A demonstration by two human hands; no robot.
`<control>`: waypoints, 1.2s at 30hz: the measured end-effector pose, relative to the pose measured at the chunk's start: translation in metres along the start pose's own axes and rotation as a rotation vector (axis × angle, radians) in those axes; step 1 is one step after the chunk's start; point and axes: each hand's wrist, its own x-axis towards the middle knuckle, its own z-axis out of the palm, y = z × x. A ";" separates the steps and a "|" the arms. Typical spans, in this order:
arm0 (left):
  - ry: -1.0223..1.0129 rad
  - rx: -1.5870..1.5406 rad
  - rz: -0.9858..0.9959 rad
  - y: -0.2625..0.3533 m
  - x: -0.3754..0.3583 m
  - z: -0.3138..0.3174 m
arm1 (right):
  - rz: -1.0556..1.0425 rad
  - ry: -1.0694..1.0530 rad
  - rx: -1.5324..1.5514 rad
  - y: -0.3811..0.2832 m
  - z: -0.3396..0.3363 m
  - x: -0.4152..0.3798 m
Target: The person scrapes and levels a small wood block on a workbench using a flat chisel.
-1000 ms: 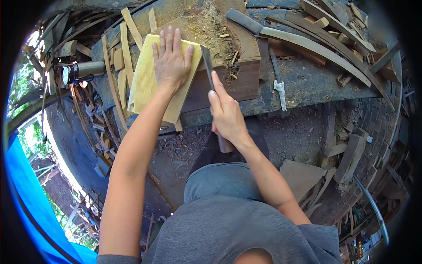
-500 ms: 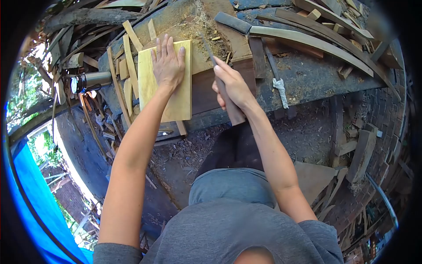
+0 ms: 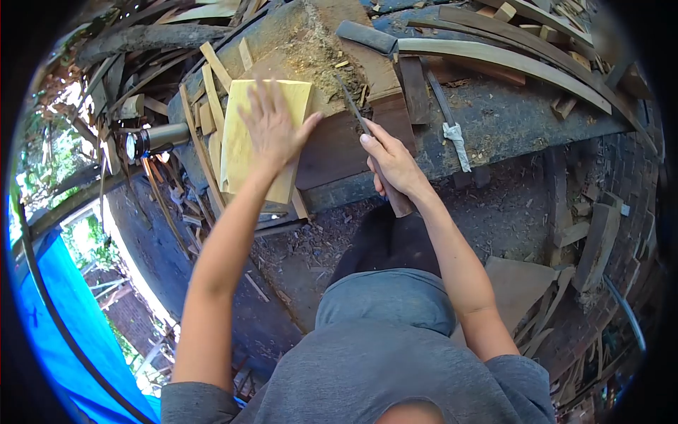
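Observation:
A pale yellow wooden board (image 3: pixel 296 99) lies near the left end of the workbench, its front end by the bench edge. Over its face is my left hand (image 3: pixel 274 134), fingers spread and thumb held out past the right side of the board, the fingertips slightly blurred. My right hand (image 3: pixel 392 162) is wrapped round the brown handle of a long tool (image 3: pixel 351 99) with a narrow dark blade, held to the right of the board. Its blade points away from me, over the wood shavings (image 3: pixel 314 53); the kind of tool I cannot tell.
A dark block (image 3: pixel 367 37) and long curved wood strips (image 3: pixel 501 58) lie at the back right. Nearer is a bar wrapped in white material (image 3: pixel 455 145). Thin sticks (image 3: pixel 212 106) and a metal flask (image 3: pixel 162 136) are left of the board. Scrap wood (image 3: pixel 590 244) stands at right.
My left hand has swivelled on the board, its thumb now spread out to the right. The board looks slightly turned. My right hand keeps its grip, and the whole view has shifted a little.

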 end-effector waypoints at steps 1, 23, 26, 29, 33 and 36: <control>-0.198 0.032 -0.158 0.014 -0.008 -0.014 | -0.012 -0.013 -0.044 0.002 -0.002 0.001; -0.047 -0.203 0.038 -0.027 0.012 0.006 | -0.117 0.144 -0.400 0.026 -0.008 0.011; 0.089 -0.315 -0.031 -0.016 0.018 0.012 | -0.089 0.134 -0.395 0.020 -0.007 0.009; 0.134 -0.240 -0.175 -0.002 0.027 0.011 | -0.037 0.107 -0.363 0.014 -0.004 0.008; 0.093 -0.307 -0.283 -0.005 0.036 0.016 | 0.014 0.100 -0.346 0.009 -0.002 0.006; 0.100 -0.482 -0.340 -0.011 0.038 0.019 | -0.050 0.131 -0.408 0.016 -0.006 0.010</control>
